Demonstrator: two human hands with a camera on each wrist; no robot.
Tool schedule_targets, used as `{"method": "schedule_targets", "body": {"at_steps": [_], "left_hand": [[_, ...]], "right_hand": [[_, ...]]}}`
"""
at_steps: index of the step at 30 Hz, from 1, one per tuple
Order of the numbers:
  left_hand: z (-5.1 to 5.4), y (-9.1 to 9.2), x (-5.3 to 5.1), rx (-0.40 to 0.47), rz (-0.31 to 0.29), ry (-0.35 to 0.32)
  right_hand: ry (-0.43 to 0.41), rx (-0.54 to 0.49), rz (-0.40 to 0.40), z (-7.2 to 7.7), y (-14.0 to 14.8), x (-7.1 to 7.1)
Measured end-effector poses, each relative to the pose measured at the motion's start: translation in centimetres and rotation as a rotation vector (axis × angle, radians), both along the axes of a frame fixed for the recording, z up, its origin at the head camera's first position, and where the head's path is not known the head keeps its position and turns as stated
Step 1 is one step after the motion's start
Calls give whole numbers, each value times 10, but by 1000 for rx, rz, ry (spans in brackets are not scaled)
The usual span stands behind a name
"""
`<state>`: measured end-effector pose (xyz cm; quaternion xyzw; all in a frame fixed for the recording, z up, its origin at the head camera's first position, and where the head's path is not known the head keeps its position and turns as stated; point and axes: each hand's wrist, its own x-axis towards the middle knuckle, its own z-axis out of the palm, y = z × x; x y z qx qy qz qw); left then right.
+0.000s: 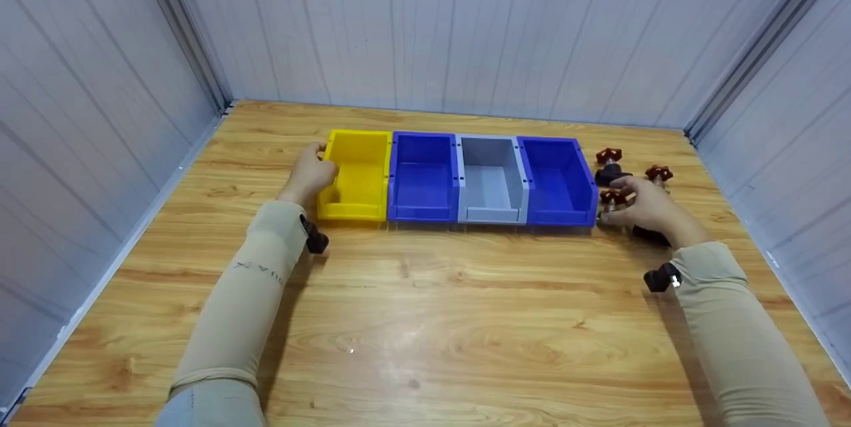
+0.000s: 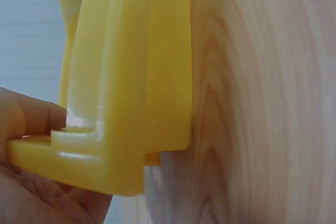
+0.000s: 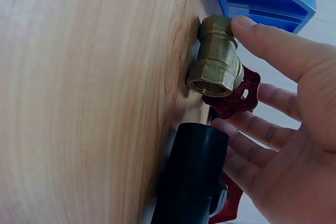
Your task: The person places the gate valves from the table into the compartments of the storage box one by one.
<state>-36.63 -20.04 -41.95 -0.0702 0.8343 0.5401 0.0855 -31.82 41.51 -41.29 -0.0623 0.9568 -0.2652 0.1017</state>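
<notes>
Yellow plastic makes the bin at the left end of a row, and I see the person's left grip pinching its side, fingers bent around the edge. Over on the right, a brass tap sits on the tabletop, near the last blue bin. The right grip is spread loosely around that tap, with the thumb by one end and the fingers past its red wheel. I can't tell if the thumb touches it. Just beside it I see a black pipe piece, and two more red wheels stand near. Between the end bins sit another blue bin and a grey bin, side by side. Pale walls stand behind and at both sides.
</notes>
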Motion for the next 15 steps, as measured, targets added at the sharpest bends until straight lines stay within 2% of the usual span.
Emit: {"method": "schedule_targets", "body": {"at_steps": [9,15], "left_hand": [[0,-1,-1,-19,2,-7],[0,1,2,-4,12,-7]], "right_hand": [[-79,22,-9,-3,-2,-3],[-80,55,10,-4,-1,-3]]}}
